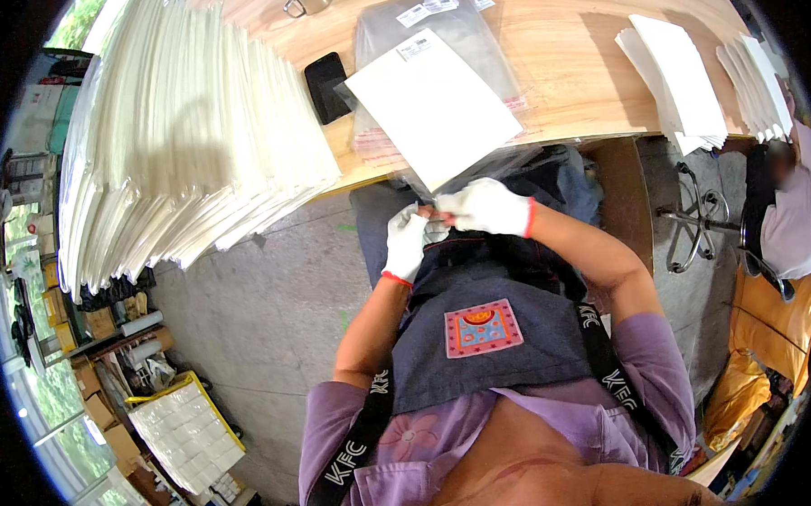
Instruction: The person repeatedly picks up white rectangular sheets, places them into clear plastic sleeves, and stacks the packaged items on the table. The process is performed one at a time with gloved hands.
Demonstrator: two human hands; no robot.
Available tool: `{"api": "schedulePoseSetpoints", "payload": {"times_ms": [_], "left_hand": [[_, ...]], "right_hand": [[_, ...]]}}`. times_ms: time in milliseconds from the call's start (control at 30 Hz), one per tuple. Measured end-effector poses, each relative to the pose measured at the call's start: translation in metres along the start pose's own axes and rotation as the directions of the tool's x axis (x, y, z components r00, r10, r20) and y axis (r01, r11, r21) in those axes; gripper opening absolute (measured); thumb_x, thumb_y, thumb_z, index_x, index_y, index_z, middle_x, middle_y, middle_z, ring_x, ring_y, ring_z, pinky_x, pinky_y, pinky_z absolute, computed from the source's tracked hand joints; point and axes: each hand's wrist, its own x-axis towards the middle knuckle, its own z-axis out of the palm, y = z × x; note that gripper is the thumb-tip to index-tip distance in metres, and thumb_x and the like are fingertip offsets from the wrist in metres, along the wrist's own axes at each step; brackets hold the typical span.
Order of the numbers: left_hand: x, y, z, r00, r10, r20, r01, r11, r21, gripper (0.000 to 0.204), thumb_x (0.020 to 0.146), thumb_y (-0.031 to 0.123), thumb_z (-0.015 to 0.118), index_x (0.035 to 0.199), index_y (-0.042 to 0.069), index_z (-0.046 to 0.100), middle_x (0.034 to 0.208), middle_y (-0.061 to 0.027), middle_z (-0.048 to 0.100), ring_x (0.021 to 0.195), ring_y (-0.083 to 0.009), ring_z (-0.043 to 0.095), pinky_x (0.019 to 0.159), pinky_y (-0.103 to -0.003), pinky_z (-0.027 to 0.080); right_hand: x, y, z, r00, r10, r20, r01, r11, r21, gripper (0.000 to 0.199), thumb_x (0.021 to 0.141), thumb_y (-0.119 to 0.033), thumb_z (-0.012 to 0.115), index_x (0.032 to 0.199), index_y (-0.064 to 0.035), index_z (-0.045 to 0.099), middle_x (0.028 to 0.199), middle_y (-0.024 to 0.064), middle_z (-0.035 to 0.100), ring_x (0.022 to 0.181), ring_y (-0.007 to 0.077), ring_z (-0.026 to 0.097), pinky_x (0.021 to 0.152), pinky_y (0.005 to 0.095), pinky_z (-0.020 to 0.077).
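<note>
You had both gloved hands pinched on the near edge of a white sheet (431, 107), which sat inside a clear plastic sleeve (474, 164). Left hand (408, 242) gripped the sleeve's lower corner from below; right hand (485, 206) clamped it from the side, fingers closed. The two hands were touching, at the table (579, 83) edge, above your lap. The sheet lay tilted over the table edge, far end resting on a stack of clear bags (432, 26), probably so the open end faced you. A big fanned pile of white sheets (192, 127) sat on your left, within reach. Smaller white stacks (678, 78) lay at the right. A black pad (326, 85) sat beside the bags.
</note>
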Motion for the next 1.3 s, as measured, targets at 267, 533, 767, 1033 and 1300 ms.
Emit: {"api": "schedulePoseSetpoints", "payload": {"times_ms": [267,533,767,1033,1300], "left_hand": [[-0.029,0.015,-0.009,0.996,-0.009,-0.09,0.017,0.996,0.084,0.031,0.09,0.027,0.054,0.096,-0.003,0.055,0.095,-0.0178,0.064,0.075,-0.0213,0.065,0.064,-0.03,0.053],[-0.028,0.017,-0.013,0.995,-0.019,-0.102,0.031,0.993,0.113,0.029,0.09,0.027,0.054,0.095,-0.001,0.056,0.09,-0.0139,0.064,0.071,-0.0188,0.063,0.062,-0.029,0.052],[-0.021,0.006,-0.023,0.995,0.104,-0.005,-0.103,0.989,0.102,0.027,0.089,0.022,0.054,0.098,-0.003,0.056,0.084,-0.0108,0.063,0.073,-0.0174,0.062,0.065,-0.028,0.052],[-0.03,0.013,-0.019,0.994,0.065,-0.088,-0.057,0.994,0.091,0.031,0.09,0.025,0.053,0.098,-0.005,0.055,0.094,-0.0178,0.064,0.074,-0.0205,0.064,0.066,-0.031,0.053],[-0.031,0.004,-0.046,0.877,0.471,-0.094,-0.25,0.616,0.747,0.017,0.084,0.015,0.057,0.097,0.004,0.06,0.1,-0.0115,0.063,0.086,-0.0219,0.061,0.073,-0.031,0.051]], "right_hand": [[-0.204,0.087,-0.058,0.161,0.917,-0.365,-0.192,0.392,0.9,0.006,0.089,-0.011,0.047,0.083,-0.0113,0.048,0.071,0.0026,0.057,0.053,0.0069,0.049,0.043,0.0203,0.0368],[-0.039,-0.026,-0.019,0.883,0.408,-0.234,-0.299,0.871,0.391,0.016,0.082,-0.006,0.053,0.093,-0.0063,0.063,0.065,0.0069,0.06,0.053,0.0116,0.056,0.049,0.0256,0.0445],[0.027,-0.034,0.022,0.985,0.126,-0.119,-0.135,0.988,-0.073,0.013,0.08,-0.026,0.054,0.082,-0.0134,0.052,0.062,0.0104,0.059,0.054,0.027,0.061,0.046,0.038,0.0461],[-0.121,0.071,-0.027,0.285,0.944,-0.169,0.538,-0.012,0.843,0.008,0.087,-0.008,0.045,0.085,-0.0068,0.053,0.068,0.0003,0.051,0.059,0.0082,0.05,0.052,0.0214,0.0461],[-0.286,0.07,-0.016,0.22,0.916,0.334,-0.746,0.379,-0.547,0.037,0.081,-0.025,0.047,0.111,-0.006,0.057,0.098,0.0197,0.062,0.094,0.0375,0.059,0.083,0.0454,0.0472]]}}
